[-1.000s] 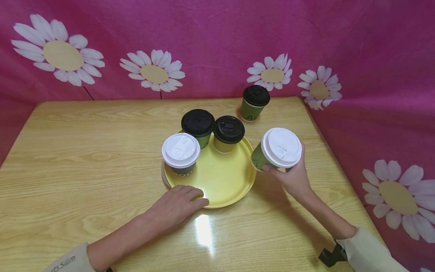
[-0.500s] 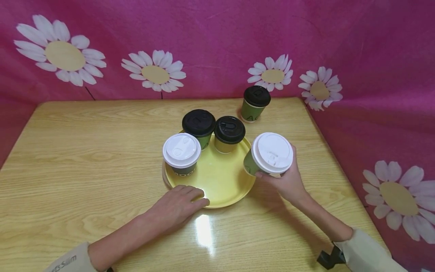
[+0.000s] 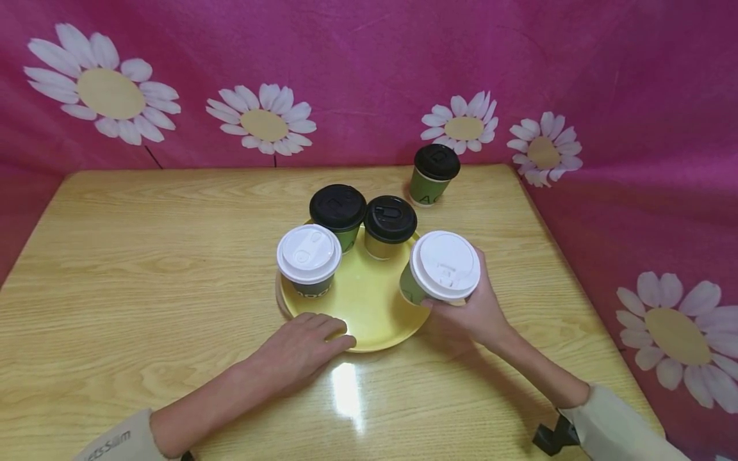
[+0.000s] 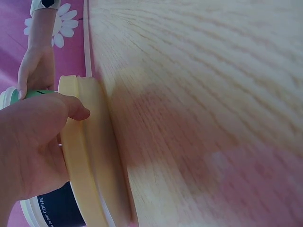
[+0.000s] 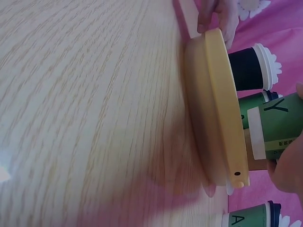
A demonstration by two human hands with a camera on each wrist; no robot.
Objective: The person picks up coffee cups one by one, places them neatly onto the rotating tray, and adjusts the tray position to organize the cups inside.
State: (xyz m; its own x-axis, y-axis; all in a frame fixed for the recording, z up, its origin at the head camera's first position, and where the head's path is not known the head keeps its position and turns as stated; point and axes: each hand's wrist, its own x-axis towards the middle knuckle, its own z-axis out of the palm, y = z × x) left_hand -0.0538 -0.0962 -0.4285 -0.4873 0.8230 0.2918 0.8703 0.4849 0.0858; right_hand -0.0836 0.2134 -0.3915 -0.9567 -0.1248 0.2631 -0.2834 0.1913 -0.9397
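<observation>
My right hand (image 3: 475,314) grips a green paper coffee cup with a white lid (image 3: 446,266), held slightly tilted over the right side of the yellow round tray (image 3: 369,320). In the right wrist view the base of this green cup (image 5: 258,133) sits just above the tray's rim. At the tray's near left edge, my left hand (image 3: 305,342) holds the rim, with the thumb (image 4: 78,111) bent over it in the left wrist view. Standing on the tray are a dark cup with a white lid (image 3: 308,259), a green cup with a black lid (image 3: 340,211) and a tan cup with a black lid (image 3: 386,224).
Another green cup with a black lid (image 3: 434,176) stands on the wooden table (image 3: 144,256) behind the tray, to the right. A pink cloth with daisies (image 3: 357,77) hangs behind the table and along its right side.
My right hand has carried the white-lidded green cup left and toward me, from beside the tray's right edge to over the tray. The left hand and the other cups stay in place.
</observation>
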